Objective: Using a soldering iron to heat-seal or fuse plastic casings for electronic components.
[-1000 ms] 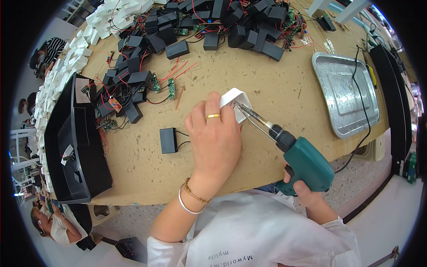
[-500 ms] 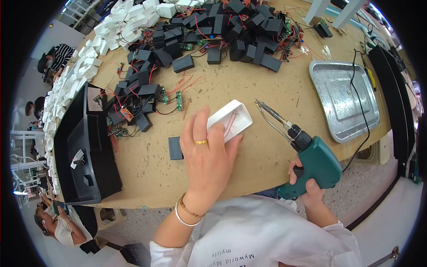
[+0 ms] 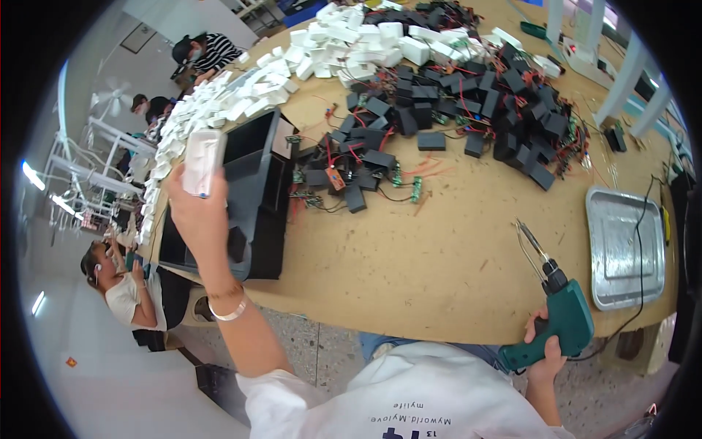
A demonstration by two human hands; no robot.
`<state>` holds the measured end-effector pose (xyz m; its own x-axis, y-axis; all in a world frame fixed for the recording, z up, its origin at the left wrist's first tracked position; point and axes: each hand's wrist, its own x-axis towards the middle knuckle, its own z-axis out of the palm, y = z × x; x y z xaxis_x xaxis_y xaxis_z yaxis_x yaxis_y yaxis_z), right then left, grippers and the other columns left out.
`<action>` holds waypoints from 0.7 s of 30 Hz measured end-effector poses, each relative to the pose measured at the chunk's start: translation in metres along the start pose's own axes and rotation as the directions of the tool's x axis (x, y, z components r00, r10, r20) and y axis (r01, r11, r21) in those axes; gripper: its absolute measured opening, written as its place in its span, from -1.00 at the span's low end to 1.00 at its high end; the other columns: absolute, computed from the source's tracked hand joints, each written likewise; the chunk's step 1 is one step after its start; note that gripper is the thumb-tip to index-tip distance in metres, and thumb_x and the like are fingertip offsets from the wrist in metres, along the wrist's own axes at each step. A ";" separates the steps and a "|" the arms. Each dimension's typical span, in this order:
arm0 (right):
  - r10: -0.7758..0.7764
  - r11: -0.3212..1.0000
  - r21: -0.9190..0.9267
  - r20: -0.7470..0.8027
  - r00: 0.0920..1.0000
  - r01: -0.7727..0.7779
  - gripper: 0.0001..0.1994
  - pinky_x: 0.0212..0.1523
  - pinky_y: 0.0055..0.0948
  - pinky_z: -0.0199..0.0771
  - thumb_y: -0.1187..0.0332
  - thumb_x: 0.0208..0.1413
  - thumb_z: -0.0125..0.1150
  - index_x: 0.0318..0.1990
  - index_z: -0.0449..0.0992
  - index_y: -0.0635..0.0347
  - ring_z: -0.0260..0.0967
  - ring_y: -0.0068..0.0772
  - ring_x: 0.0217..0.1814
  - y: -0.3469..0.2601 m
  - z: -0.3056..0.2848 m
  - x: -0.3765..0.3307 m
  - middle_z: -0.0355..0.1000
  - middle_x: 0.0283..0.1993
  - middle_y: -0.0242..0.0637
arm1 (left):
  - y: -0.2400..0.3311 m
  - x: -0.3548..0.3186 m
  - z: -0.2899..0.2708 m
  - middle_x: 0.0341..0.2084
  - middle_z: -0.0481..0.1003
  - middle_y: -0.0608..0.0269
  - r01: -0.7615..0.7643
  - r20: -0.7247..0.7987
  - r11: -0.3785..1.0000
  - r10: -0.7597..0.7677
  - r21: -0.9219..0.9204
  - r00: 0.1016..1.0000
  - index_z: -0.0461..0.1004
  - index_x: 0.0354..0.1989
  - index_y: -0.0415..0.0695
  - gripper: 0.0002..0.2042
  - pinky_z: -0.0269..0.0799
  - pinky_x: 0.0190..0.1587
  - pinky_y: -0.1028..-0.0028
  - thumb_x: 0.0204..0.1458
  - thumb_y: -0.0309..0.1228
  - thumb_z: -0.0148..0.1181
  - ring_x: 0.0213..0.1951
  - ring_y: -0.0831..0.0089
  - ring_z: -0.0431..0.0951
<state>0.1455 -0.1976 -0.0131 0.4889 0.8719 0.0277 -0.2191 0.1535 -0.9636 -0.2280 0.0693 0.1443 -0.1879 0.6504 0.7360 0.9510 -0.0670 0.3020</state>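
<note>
My left hand [image 3: 197, 216] is raised at the left with its fingers closed around a white plastic case [image 3: 203, 157]. Below and beside it stands a black plastic bin [image 3: 269, 212], with a small dark block [image 3: 236, 244] inside. In my right hand [image 3: 545, 358] is a green gun-shaped soldering iron [image 3: 570, 318], gripped by its handle at the table's near right edge. Its thin metal tip and a curved side tube point up and away from me. Whether the left hand holds anything besides the case is hidden.
Dark blocks with red wires and green circuit boards [image 3: 416, 189] heap across the back. White cases [image 3: 351, 44] pile behind them and along the left. A metal tray [image 3: 625, 256] lies at right, a black cable [image 3: 638, 241] across it. Other people sit at far left.
My left hand has carried the white case from mid-table leftward, over the black bin. The dark block beside that hand is gone from the tabletop. My right hand keeps hold of the soldering iron.
</note>
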 end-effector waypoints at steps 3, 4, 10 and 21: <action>-0.015 0.999 0.032 0.008 1.000 0.014 -0.45 -0.46 -0.56 0.21 0.02 0.03 0.11 -0.07 0.31 0.42 0.26 -0.49 -0.47 -0.003 0.006 0.003 0.29 -0.22 -0.19 | -0.050 0.027 -0.004 -0.15 0.46 -0.13 0.052 0.056 0.926 -0.079 0.373 0.995 0.31 -0.01 -0.23 -0.48 0.40 -0.11 0.19 -0.11 -0.18 0.24 -0.12 -0.01 0.48; -0.017 0.999 0.032 -0.008 1.000 0.017 -0.45 -0.46 -0.55 0.22 0.03 0.03 0.11 -0.07 0.31 0.43 0.26 -0.49 -0.47 -0.005 0.008 0.004 0.29 -0.22 -0.19 | -0.058 0.032 -0.005 -0.13 0.46 -0.09 0.070 0.142 0.837 -0.174 0.543 0.974 0.32 -0.03 -0.22 -0.48 0.41 -0.11 0.18 -0.11 -0.15 0.23 -0.11 0.00 0.49; 0.004 1.000 0.021 -0.052 0.999 -0.003 -0.47 -0.46 -0.56 0.23 0.05 0.03 0.13 -0.09 0.31 0.43 0.27 -0.49 -0.48 -0.004 0.008 0.005 0.29 -0.24 -0.17 | 0.011 0.046 0.068 -0.26 0.50 0.03 -0.257 0.290 0.873 0.141 0.414 0.947 0.49 -0.26 -0.16 -0.64 0.45 -0.22 0.16 -0.07 -0.10 0.21 -0.21 0.00 0.50; 0.126 0.992 0.019 -0.118 0.985 -0.124 -0.35 -0.40 -0.40 0.44 -0.01 -0.09 0.27 0.02 0.30 0.36 0.39 -0.34 -0.43 0.006 -0.010 -0.019 0.41 -0.25 -0.14 | 0.054 0.085 0.343 -0.30 0.52 -0.20 -0.266 0.563 0.961 0.182 0.071 0.806 0.54 -0.27 -0.21 -0.69 0.44 -0.13 0.18 -0.02 -0.22 0.10 -0.19 0.02 0.54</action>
<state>0.1430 -0.2180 -0.0215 0.5535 0.8234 -0.1252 -0.2941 0.0526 -0.9543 -0.1080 0.3803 0.0153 0.1595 0.9383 0.3069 0.9816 -0.1838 0.0518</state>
